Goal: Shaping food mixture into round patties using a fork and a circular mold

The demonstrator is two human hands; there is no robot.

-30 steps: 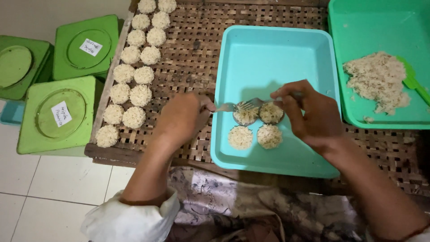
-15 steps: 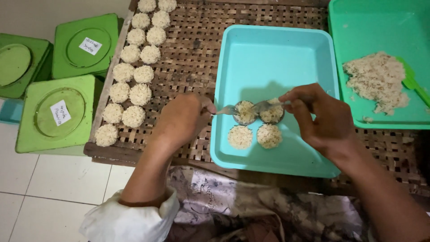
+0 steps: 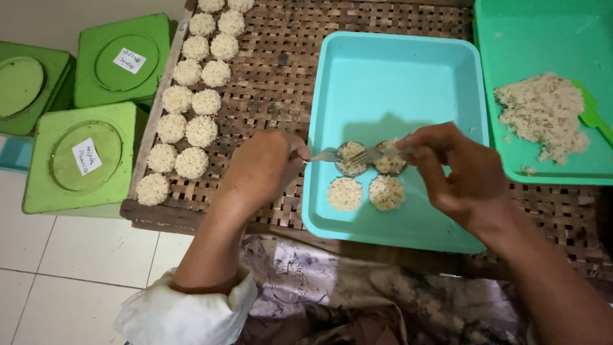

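A light blue tray [image 3: 408, 70] rests on a woven bamboo rack [image 3: 281, 51]. In it lie two round noodle cakes [image 3: 345, 193] and two small round moulds [image 3: 352, 158] filled with noodles. My left hand [image 3: 262, 169] grips a metal fork [image 3: 327, 155] whose tines reach the left mould. My right hand [image 3: 456, 169] holds a second fork [image 3: 370, 153] over the right mould [image 3: 389, 163], pressing into the noodles.
Two rows of finished noodle cakes [image 3: 191, 105] lie along the rack's left edge. A green tray [image 3: 543, 38] at the right holds a heap of loose noodles [image 3: 543, 115] and a green spatula [image 3: 590, 112]. Green lidded tins [image 3: 83, 156] stand on the tiled floor at the left.
My right hand has shifted a little right and lowered its fork onto the right mould. The left hand has stayed in place with its fork at the left mould.
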